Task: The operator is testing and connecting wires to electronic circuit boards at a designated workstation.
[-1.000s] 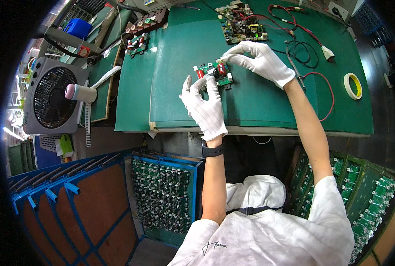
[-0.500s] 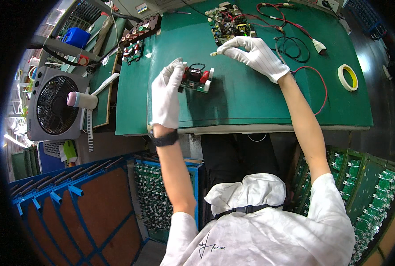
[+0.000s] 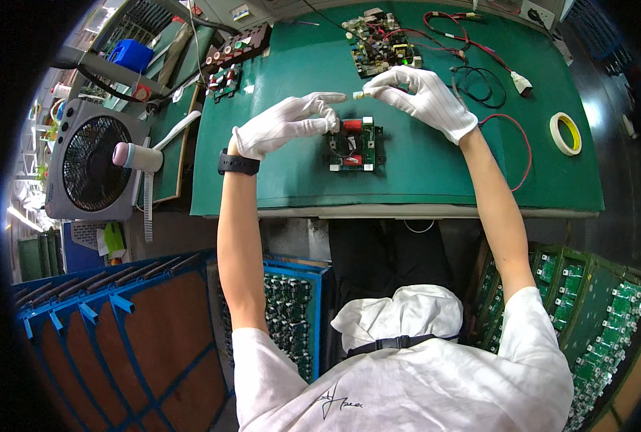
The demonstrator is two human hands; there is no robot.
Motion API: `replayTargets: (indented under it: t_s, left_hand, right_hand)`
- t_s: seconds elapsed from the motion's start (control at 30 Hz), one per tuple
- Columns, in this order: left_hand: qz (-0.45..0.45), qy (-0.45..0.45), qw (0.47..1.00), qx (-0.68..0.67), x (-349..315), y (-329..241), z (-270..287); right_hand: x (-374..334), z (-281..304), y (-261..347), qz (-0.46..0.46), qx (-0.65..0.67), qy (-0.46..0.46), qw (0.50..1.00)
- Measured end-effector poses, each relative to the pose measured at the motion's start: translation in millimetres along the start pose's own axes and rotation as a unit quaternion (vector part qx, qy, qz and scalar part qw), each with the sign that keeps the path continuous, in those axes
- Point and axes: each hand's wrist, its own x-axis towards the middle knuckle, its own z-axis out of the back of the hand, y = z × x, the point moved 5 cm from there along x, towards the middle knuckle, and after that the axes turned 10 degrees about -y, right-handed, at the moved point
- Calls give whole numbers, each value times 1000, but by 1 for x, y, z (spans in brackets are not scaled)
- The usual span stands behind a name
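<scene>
A small circuit board [image 3: 351,145] with red and dark parts and white blocks at its corners lies on the green work mat [image 3: 277,187]. My left hand [image 3: 284,124], in a white glove, is at the board's left. Its fingers are apart, with the index stretched toward my right hand and other fingertips by the board's upper left corner. Beyond the board, my gloved right hand [image 3: 418,97] pinches a small pale piece [image 3: 358,94], perhaps a connector, too small to name surely.
A larger populated board [image 3: 378,43] with red wires sits at the back. Black cable [image 3: 479,85], a white plug [image 3: 521,83] and a tape roll [image 3: 565,134] lie right. A fan [image 3: 93,162] stands left; racks of green boards [image 3: 612,324] flank me below.
The circuit board, earlier held tilted in my left hand, now lies flat on the mat, turned and farther right. My left hand has let go and reaches toward my right hand.
</scene>
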Motion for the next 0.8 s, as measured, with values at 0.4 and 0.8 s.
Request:
replayTargets:
  t_s: [0.4,0.8]
  left_hand:
    - [6,12,968,251,11,16,7]
    - [34,30,960,277,6,-2,7]
  right_hand:
    - [-3,-27,5,173,-145,54,973]
    - [1,-34,8,158,-112,56,979]
